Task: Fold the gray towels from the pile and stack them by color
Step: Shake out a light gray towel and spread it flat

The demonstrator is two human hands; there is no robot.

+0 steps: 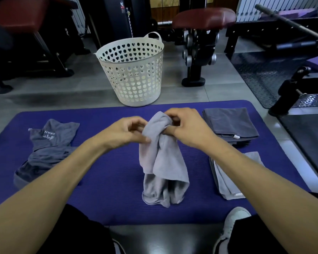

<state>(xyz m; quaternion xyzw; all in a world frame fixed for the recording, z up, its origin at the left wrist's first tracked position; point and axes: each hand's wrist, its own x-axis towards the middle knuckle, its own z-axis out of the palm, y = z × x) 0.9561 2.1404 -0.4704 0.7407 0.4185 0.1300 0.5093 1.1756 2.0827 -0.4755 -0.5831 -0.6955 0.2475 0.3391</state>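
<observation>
A light gray towel (163, 162) hangs bunched over the middle of the purple mat (106, 189), its lower end crumpled on the mat. My left hand (125, 132) pinches its upper left edge and my right hand (187, 127) grips its top. A loose pile of dark gray towels (48, 149) lies at the left. At the right, a folded stack of dark gray towels (229, 123) sits farther back. A folded stack of light gray towels (226, 180) lies nearer, partly hidden by my right forearm.
A white perforated laundry basket (134, 70) stands on the floor just beyond the mat. Gym machines and a red padded bench ring the back. A black platform borders the mat at right. My knees and a shoe (235, 222) are at the near edge.
</observation>
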